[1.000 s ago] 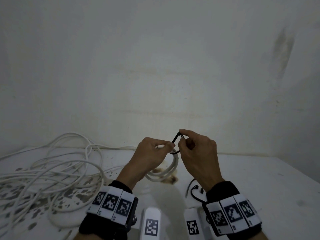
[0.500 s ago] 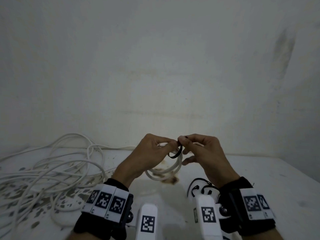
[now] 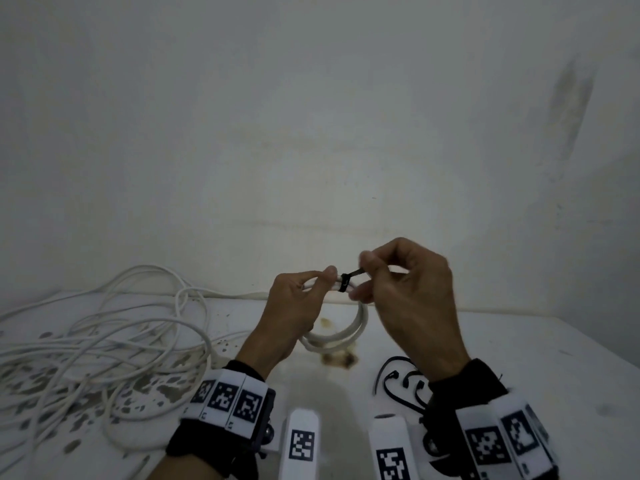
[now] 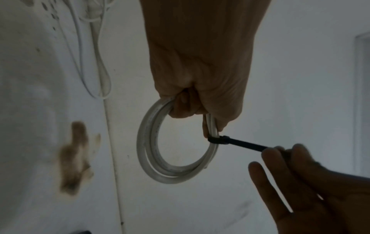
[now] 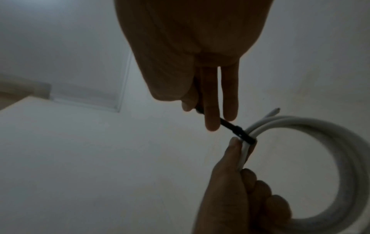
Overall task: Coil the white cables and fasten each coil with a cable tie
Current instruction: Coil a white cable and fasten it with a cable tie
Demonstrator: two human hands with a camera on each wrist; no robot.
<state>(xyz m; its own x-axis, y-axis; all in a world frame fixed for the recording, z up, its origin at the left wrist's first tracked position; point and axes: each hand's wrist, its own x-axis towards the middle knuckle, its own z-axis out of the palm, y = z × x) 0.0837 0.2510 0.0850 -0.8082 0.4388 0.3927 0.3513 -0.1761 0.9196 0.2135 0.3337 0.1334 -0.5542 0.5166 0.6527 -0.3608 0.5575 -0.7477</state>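
A small coil of white cable (image 3: 341,336) (image 4: 152,152) (image 5: 340,142) hangs above the table, gripped at its top by my left hand (image 3: 304,292) (image 4: 200,88) (image 5: 236,186). A black cable tie (image 3: 347,279) (image 4: 230,141) (image 5: 238,129) is cinched snug round the coil's strands just beside the left thumb. My right hand (image 3: 391,275) (image 5: 202,98) (image 4: 284,155) pinches the tie's free tail, which runs straight and taut away from the coil to the right.
A loose tangle of white cables (image 3: 104,341) covers the left of the stained white table (image 3: 519,375). Several spare black cable ties (image 3: 398,379) lie on the table under my right wrist. A white wall stands close behind.
The tie's open loop has closed tight round the coil. My right hand has moved up and to the right with the tail. The left hand keeps its grip on the coil.
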